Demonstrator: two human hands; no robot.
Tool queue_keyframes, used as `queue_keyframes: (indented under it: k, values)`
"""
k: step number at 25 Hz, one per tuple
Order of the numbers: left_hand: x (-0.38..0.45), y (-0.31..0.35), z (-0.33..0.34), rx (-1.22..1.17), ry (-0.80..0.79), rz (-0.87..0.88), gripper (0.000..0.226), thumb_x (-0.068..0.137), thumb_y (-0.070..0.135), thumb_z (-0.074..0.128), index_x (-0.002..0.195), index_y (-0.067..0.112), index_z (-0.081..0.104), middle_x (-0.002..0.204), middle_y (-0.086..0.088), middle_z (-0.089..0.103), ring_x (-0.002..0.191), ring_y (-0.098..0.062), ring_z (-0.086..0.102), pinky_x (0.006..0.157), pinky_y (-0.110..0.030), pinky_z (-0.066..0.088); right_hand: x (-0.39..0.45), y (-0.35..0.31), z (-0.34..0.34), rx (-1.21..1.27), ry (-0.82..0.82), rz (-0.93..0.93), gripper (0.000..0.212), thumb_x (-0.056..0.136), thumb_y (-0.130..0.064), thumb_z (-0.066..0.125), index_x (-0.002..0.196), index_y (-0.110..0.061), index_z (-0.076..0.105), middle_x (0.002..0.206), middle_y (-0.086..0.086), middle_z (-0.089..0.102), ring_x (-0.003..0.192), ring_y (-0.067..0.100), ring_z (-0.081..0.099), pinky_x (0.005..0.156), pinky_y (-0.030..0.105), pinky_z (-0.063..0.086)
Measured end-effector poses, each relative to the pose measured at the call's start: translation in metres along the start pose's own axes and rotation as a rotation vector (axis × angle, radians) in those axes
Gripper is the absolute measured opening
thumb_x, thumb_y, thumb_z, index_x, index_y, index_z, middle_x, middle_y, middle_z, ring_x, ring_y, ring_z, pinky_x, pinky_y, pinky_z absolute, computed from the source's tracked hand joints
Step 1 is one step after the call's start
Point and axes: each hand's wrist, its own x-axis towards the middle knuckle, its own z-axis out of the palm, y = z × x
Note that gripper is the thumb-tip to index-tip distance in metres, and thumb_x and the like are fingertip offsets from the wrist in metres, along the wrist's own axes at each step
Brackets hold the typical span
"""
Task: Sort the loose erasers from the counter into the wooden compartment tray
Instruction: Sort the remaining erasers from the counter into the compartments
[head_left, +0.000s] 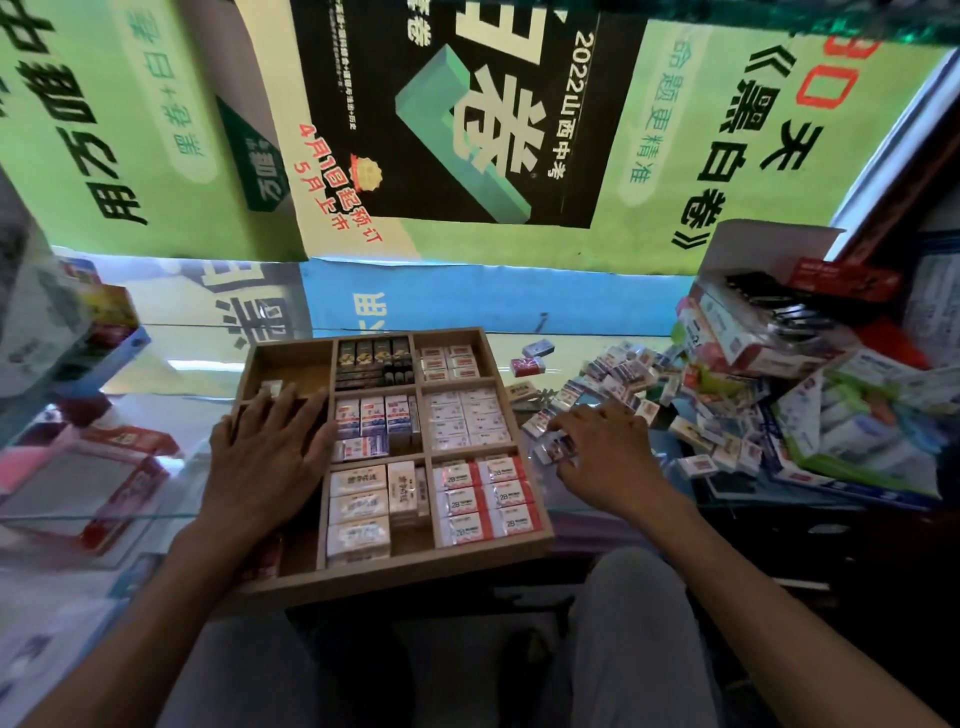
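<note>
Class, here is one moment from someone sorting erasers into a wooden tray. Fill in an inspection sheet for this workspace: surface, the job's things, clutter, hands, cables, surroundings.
Surface: glass counter, reflective, posters showing beneath.
Job's things: wooden compartment tray, most sections packed with boxed erasers; far-left section nearly bare. Pile of loose erasers lies right of the tray.
Clutter: opened cartons and packs heaped far right; red-edged boxes at left.
Hands: left hand rests flat on the tray's left side; right hand reaches into the pile, fingers at a small eraser.
Cables: nothing seen.
Surroundings: green and black printed posters behind the counter.
</note>
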Motion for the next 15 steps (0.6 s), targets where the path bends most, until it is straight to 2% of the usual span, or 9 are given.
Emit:
queue_keyframes:
  k: [4, 6, 9, 10, 12, 15]
  values:
    - [0.002, -0.012, -0.011, -0.232, -0.059, 0.018, 0.063, 0.093, 0.046, 0.02, 0.149, 0.023, 0.038, 0.159, -0.003, 0.027, 0.149, -0.022, 0.019, 0.119, -0.043, 0.013, 0.008, -0.003, -0.006, -0.047, 0.012, -0.092, 0.038, 0.09, -0.035, 0.05, 0.128, -0.03, 0.051, 0.132, -0.002, 0.057, 0.124, 0.026, 0.045, 0.101, 0.045, 0.034]
    - [-0.004, -0.023, -0.018, -0.321, -0.041, 0.04, 0.046, 0.104, 0.031, 0.033, 0.148, 0.019, 0.04, 0.158, -0.005, 0.028, 0.147, -0.024, 0.023, 0.119, -0.043, 0.017, 0.012, -0.004, -0.011, -0.035, -0.017, -0.151, 0.05, 0.093, -0.032, 0.051, 0.141, -0.029, 0.039, 0.146, -0.001, 0.043, 0.13, 0.027, 0.041, 0.1, 0.04, 0.036]
    - [-0.019, -0.036, -0.023, -0.493, -0.019, 0.016, 0.043, 0.104, 0.014, 0.036, 0.145, 0.026, 0.042, 0.153, -0.01, 0.038, 0.135, -0.03, 0.042, 0.11, -0.046, 0.035, 0.022, -0.009, -0.013, -0.122, -0.192, -0.258, 0.065, 0.098, -0.026, 0.045, 0.155, -0.032, 0.013, 0.162, -0.006, 0.014, 0.136, 0.028, 0.034, 0.099, 0.038, 0.039]
    - [-0.022, -0.037, -0.023, -0.538, -0.017, 0.004, 0.044, 0.104, 0.014, 0.034, 0.144, 0.029, 0.042, 0.15, -0.011, 0.042, 0.129, -0.029, 0.048, 0.105, -0.044, 0.04, 0.024, -0.008, -0.013, -0.133, -0.214, -0.268, 0.066, 0.099, -0.026, 0.045, 0.155, -0.033, 0.011, 0.162, -0.006, 0.014, 0.136, 0.028, 0.034, 0.1, 0.038, 0.039]
    - [-0.024, -0.038, -0.02, -0.584, -0.003, -0.021, 0.043, 0.105, 0.016, 0.032, 0.143, 0.033, 0.041, 0.142, -0.009, 0.049, 0.119, -0.025, 0.054, 0.097, -0.039, 0.044, 0.028, -0.003, -0.015, -0.11, -0.208, -0.288, 0.065, 0.098, -0.036, 0.049, 0.154, -0.033, 0.015, 0.157, -0.002, 0.027, 0.133, 0.025, 0.039, 0.099, 0.037, 0.041]
    - [-0.023, -0.039, -0.018, -0.626, 0.069, -0.057, 0.04, 0.105, 0.017, 0.033, 0.142, 0.028, 0.044, 0.139, -0.007, 0.052, 0.119, -0.024, 0.053, 0.1, -0.042, 0.044, 0.032, 0.001, -0.022, -0.102, -0.215, -0.288, 0.065, 0.093, -0.052, 0.054, 0.149, -0.029, 0.031, 0.136, 0.003, 0.046, 0.122, 0.022, 0.046, 0.091, 0.031, 0.041]
